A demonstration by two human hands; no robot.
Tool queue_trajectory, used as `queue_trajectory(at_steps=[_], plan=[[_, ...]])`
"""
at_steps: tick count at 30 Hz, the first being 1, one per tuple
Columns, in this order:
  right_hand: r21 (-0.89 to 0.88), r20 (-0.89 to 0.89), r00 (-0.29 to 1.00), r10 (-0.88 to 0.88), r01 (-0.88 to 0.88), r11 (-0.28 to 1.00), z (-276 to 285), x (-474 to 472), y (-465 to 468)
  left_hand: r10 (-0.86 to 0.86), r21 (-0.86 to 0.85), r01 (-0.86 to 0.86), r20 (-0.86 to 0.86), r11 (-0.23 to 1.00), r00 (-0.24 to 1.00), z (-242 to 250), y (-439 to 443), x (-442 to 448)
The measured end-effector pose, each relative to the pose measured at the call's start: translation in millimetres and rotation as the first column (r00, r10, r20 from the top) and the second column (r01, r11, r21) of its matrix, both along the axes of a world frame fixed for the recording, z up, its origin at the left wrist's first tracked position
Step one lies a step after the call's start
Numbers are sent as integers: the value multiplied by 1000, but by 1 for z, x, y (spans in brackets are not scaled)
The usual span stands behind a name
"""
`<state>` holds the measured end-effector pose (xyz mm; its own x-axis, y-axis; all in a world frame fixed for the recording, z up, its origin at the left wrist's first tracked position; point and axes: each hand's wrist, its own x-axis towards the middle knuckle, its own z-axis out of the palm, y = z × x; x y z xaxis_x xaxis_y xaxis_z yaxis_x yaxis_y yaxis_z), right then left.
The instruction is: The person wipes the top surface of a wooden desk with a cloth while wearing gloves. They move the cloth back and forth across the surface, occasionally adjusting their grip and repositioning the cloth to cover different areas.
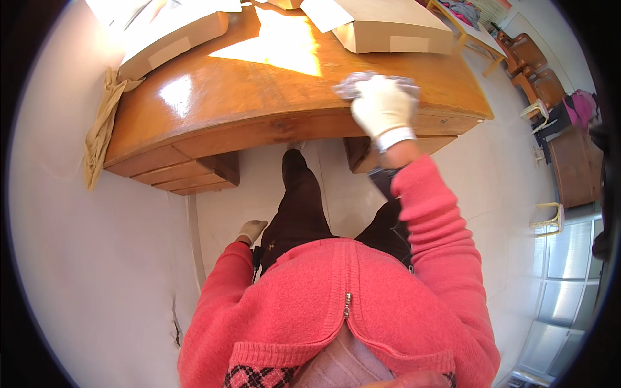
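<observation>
My right hand, in a whitish glove, presses a crumpled greyish cloth onto the top of a brown wooden desk, near its front edge. The glove and cloth look slightly blurred. Down at my left side, beside my thigh, is my left hand, also gloved. It touches nothing that I can see, and its fingers are too small and turned to read clearly. Bright sunlight falls across the desktop.
Cardboard boxes stand at the desk's back left and back right. A tan cloth hangs over the left end by the wall. Wooden chairs, a stool and a cabinet stand to the right.
</observation>
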<state>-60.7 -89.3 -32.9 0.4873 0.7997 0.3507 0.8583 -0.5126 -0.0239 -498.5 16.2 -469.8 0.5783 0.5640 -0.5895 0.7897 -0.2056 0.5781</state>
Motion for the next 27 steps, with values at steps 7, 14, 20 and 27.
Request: queue_trajectory(at_steps=[7,14,20,27], plan=[[150,40,966,254,-258,955,-10,-68,45,150,-41,-147,118,988,982,26,8,24],[94,15,1000,12,-13,996,-5,16,7,211,-66,-221,-135,973,968,-5,-9,-60],[23,-57,918,-392,393,919,7,142,-79,234,-111,-275,-287,955,929,-18,-15,-76],[-110,-92,812,-577,568,816,21,191,-110,-61,34,60,25,998,998,2,-1,0]])
